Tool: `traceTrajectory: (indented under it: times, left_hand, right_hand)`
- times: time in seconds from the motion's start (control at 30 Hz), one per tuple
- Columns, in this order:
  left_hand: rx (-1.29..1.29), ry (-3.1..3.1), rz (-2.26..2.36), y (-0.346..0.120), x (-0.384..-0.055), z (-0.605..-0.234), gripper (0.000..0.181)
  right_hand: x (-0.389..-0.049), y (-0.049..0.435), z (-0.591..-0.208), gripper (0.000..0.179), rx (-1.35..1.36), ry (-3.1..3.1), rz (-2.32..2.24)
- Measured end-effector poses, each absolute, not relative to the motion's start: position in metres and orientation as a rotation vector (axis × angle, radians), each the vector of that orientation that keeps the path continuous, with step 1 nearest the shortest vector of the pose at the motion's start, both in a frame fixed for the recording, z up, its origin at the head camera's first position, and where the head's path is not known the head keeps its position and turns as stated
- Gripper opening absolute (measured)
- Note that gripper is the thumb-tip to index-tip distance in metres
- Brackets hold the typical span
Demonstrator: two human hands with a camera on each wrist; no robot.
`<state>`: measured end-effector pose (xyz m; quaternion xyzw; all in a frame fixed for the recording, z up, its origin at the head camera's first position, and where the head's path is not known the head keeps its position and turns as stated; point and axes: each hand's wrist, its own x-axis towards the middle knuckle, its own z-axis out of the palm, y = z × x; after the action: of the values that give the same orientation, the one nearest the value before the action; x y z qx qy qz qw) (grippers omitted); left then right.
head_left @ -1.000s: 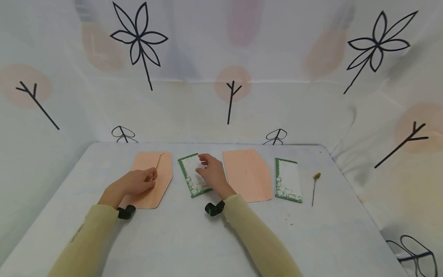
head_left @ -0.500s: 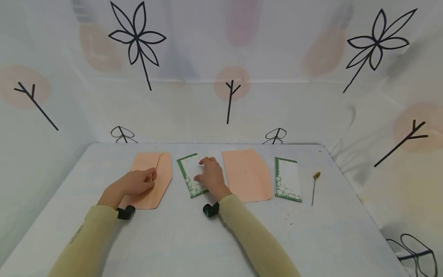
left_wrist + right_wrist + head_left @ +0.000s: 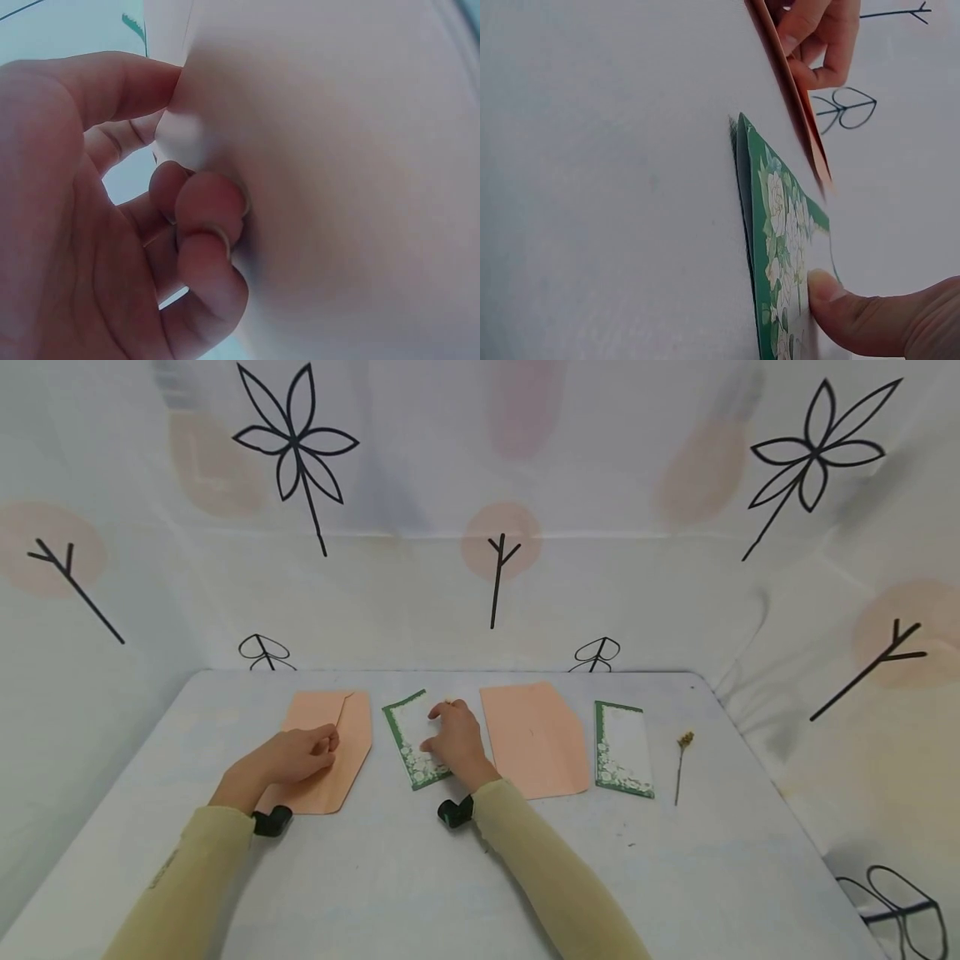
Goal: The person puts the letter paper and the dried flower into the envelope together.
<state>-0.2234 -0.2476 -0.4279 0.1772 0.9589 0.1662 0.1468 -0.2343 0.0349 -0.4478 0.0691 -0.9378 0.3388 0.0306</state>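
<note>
White hangings (image 3: 405,593) printed with black line-drawn flowers and twigs stand behind a pale counter (image 3: 367,885). On it, the green-bordered card (image 3: 408,735) lies askew under the right hand (image 3: 459,739), whose thumb touches its printed face; thumb and forefinger curve apart, with the card showing between them. A yellowish speck (image 3: 448,700) at the fingers is too small to make out. Left of the card, the peach left envelope (image 3: 356,727) lies under the left hand (image 3: 300,753); its fingers are curled against the paper, and whether they pinch it cannot be told. A narrow strip of counter separates this envelope from the card. Just right of the right hand lies the middle envelope (image 3: 534,739), then the second card (image 3: 626,743), near it, and a dried sprig (image 3: 681,764) farther right. Behind the row, the counter's far edge runs near the envelope tops; its right edge slants well apart from the sprig. Between the sleeves (image 3: 187,877) a broad stretch of counter gives room toward the near side.
</note>
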Motion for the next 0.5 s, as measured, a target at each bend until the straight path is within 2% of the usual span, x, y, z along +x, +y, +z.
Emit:
traceTrajectory:
  times: [0.5]
  left_hand:
    - [0.501,2.755,0.47,-0.2478,-0.2254,-0.4288,0.004]
  right_hand:
    - [-0.2347,0.0324,-0.4481,0.047,0.23,-2.902,0.975]
